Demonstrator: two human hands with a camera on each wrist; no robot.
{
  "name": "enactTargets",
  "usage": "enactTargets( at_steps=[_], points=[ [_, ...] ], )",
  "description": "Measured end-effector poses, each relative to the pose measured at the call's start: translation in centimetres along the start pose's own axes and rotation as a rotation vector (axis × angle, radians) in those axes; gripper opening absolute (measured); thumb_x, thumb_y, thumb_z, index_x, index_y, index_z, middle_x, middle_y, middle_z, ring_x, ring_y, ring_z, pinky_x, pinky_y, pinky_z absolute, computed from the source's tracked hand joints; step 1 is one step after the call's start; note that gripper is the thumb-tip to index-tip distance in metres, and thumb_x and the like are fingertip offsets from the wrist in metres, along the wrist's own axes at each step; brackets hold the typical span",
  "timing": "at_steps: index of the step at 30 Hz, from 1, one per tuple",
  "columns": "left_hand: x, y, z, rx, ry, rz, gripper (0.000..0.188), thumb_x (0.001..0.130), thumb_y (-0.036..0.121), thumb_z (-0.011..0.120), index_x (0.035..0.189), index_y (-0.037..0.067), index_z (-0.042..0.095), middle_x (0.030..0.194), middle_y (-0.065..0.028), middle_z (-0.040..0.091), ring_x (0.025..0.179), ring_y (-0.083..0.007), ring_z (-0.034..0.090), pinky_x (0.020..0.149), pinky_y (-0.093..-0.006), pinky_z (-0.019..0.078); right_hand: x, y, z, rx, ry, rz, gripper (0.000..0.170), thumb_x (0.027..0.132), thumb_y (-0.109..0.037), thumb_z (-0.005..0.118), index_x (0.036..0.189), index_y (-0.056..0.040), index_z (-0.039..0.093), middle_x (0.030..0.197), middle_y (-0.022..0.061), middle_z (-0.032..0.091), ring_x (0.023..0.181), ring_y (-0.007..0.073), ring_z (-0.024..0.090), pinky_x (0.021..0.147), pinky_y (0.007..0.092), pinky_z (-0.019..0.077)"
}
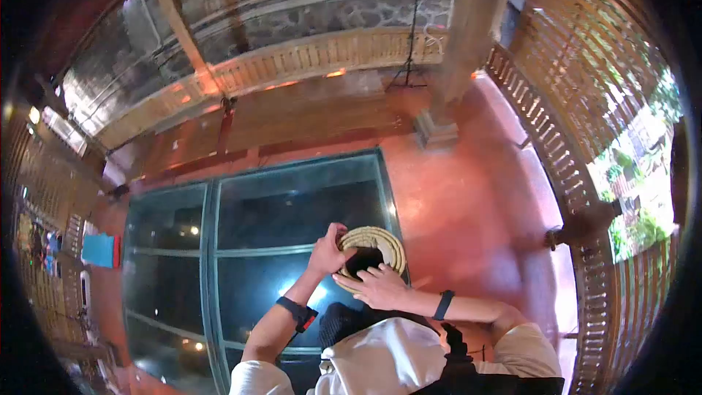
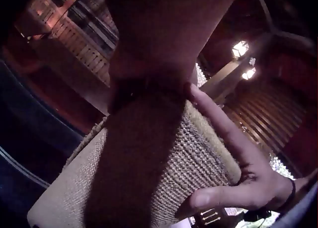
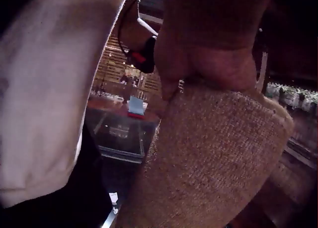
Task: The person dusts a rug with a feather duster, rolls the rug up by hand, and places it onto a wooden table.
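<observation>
A rolled-up beige woven rug (image 1: pixel 398 250) stands on end in front of the person's body, its layers coiled round a dark hollow middle. At the roll's left side, my left hand (image 1: pixel 329 254) grips the top rim. My right hand (image 1: pixel 380 289) holds the near rim, fingers over the edge. In the left wrist view, the thumb of the right hand (image 2: pixel 243 188) lies on the coarse outer face of the rug (image 2: pixel 194 163) and its fingers run along the rim. The right wrist view has the rug (image 3: pixel 213 153) hanging below the palm.
Glass floor panels (image 1: pixel 292 212) in metal frames lie beneath and left of the roll. Red floor (image 1: pixel 468 219) extends to the right, up to a wooden railing (image 1: pixel 541 124). A wooden post (image 1: pixel 472 36) and a thin stand (image 1: pixel 412 36) are farther back. A blue-and-red block (image 1: pixel 101 250) sits far left.
</observation>
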State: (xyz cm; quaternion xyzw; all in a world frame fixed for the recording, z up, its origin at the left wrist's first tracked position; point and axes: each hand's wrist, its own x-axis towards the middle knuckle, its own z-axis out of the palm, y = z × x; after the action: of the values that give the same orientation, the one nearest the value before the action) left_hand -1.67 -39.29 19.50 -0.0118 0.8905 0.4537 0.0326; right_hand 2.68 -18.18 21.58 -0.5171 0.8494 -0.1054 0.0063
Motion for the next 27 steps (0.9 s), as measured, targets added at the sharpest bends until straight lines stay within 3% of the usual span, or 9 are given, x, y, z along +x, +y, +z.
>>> enactTargets(
  at_steps=[2,5,11,12,16,22,23,24,27],
  points=[
    [1.3,-0.3,-1.2,0.007,0.020,-0.053,0.059,0.076,0.030,0.079,0.124,0.009,0.051,0.110,-0.0181,0.073,0.105,-0.0394,0.069,0.090,-0.0474,0.0545,2.2,1.6,-0.8,-0.021,0.041,-0.058,0.064,0.092,-0.028,0.060,0.153,-0.0381,0.043,0.086,0.0045,0.063,0.070,0.0209,0.065,0.062,0.0400,0.0441],
    [4.0,-2.2,-2.0,0.011,0.049,-0.110,0.059,0.076,0.032,0.079,0.124,0.010,0.052,0.111,-0.0169,0.073,0.105,-0.0387,0.069,0.090,-0.0470,0.0544,5.2,4.0,-1.6,0.031,-0.052,-0.102,0.074,0.090,-0.033,0.066,0.157,-0.0381,0.034,0.084,0.0049,0.065,0.069,0.0232,0.068,0.063,0.0412,0.0539],
    [10.0,-5.0,-4.6,-0.024,0.040,-0.171,0.061,0.074,0.037,0.080,0.123,0.011,0.054,0.110,-0.0157,0.074,0.104,-0.0383,0.070,0.090,-0.0461,0.0541,12.1,7.8,-1.5,0.038,-0.266,-0.080,0.082,0.089,-0.040,0.068,0.159,-0.0398,0.026,0.080,0.0089,0.068,0.065,0.0253,0.069,0.059,0.0415,0.0549],
    [11.3,-5.6,-5.2,-0.025,0.025,-0.173,0.060,0.074,0.037,0.080,0.122,0.011,0.055,0.109,-0.0159,0.074,0.103,-0.0384,0.070,0.090,-0.0462,0.0542,12.9,8.6,0.1,0.026,-0.177,-0.087,0.078,0.092,-0.038,0.066,0.159,-0.0419,0.026,0.075,0.0094,0.067,0.062,0.0275,0.068,0.057,0.0412,0.0550],
    [17.0,-8.7,-8.1,-0.046,-0.055,-0.189,0.058,0.073,0.038,0.082,0.119,0.012,0.056,0.100,-0.0169,0.073,0.096,-0.0374,0.071,0.084,-0.0450,0.0557,19.0,11.4,0.2,0.122,-0.297,0.002,0.077,0.093,-0.038,0.064,0.157,-0.0487,0.025,0.073,0.0117,0.066,0.060,0.0324,0.066,0.058,0.0439,0.0547],
    [21.8,-11.9,-14.2,-0.087,-0.165,-0.114,0.055,0.072,0.035,0.082,0.115,0.012,0.056,0.083,-0.0122,0.072,0.078,-0.0331,0.072,0.073,-0.0420,0.0558,26.3,14.0,0.6,0.236,-0.272,-0.025,0.064,0.094,-0.044,0.062,0.154,-0.0426,0.038,0.074,0.0116,0.066,0.061,0.0342,0.066,0.054,0.0453,0.0515],
    [22.7,-12.4,-15.3,-0.075,-0.198,-0.089,0.058,0.076,0.039,0.083,0.119,0.013,0.056,0.084,-0.0127,0.072,0.081,-0.0334,0.072,0.073,-0.0434,0.0543,27.5,13.9,-0.3,0.226,-0.293,-0.025,0.064,0.094,-0.044,0.062,0.154,-0.0411,0.039,0.075,0.0118,0.067,0.061,0.0343,0.066,0.055,0.0453,0.0520],
    [23.5,-12.4,-16.4,-0.104,-0.188,-0.084,0.057,0.076,0.037,0.083,0.119,0.013,0.056,0.085,-0.0129,0.072,0.082,-0.0339,0.072,0.074,-0.0434,0.0547,29.3,13.8,-2.0,0.188,-0.451,0.016,0.064,0.092,-0.044,0.064,0.152,-0.0366,0.044,0.081,0.0120,0.069,0.065,0.0333,0.068,0.057,0.0435,0.0543],
    [25.5,-12.0,-19.4,-0.132,-0.140,-0.088,0.055,0.075,0.033,0.082,0.118,0.013,0.056,0.087,-0.0137,0.073,0.084,-0.0354,0.072,0.076,-0.0438,0.0558,31.8,15.1,-1.8,0.214,-0.174,-0.056,0.063,0.091,-0.042,0.066,0.151,-0.0366,0.047,0.085,0.0099,0.069,0.066,0.0298,0.068,0.056,0.0405,0.0552]
  ],
)
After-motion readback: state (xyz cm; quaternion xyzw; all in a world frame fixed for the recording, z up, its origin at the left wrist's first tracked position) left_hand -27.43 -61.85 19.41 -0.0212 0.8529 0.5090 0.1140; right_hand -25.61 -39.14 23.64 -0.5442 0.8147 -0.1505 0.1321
